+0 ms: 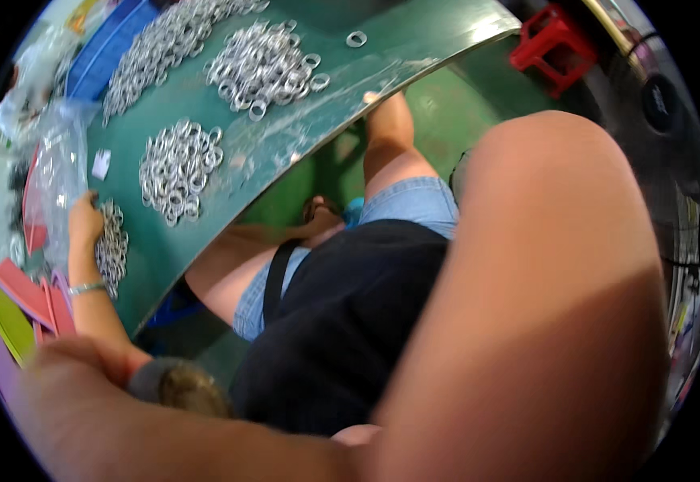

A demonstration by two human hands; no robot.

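**Silvery rings (180, 173) in piles, the wearer's hands out of view**

The wearer's blurred left arm (165, 434) and right arm (543, 257) loom close, but both hands lie outside the frame, so I cannot tell whether their fingers are open, closed or gripping, or how near the rings they are. Take as landmark the middle pile, a rounded mound near the edge of the green surface (213, 193). Left of it and slightly lower, a co-worker's hand (85, 218) with a bracelet (87, 287) at the wrist is against a narrow pile (111, 249); whether those fingers grip a ring cannot be told. The narrow pile sits between that hand and the middle pile.

Above and right of the middle pile is a bigger pile (261, 68); directly above, a long heap (165, 48) runs along a smooth blue tray (105, 52). One loose ring (356, 38) lies well to the upper right. All look like shiny metal: round, hollow bands, jumbled at many angles. The surface is smooth with pale, chalky scuffs. Left of the middle pile are a small white tag (102, 164) and a crinkled clear plastic bag (61, 181).
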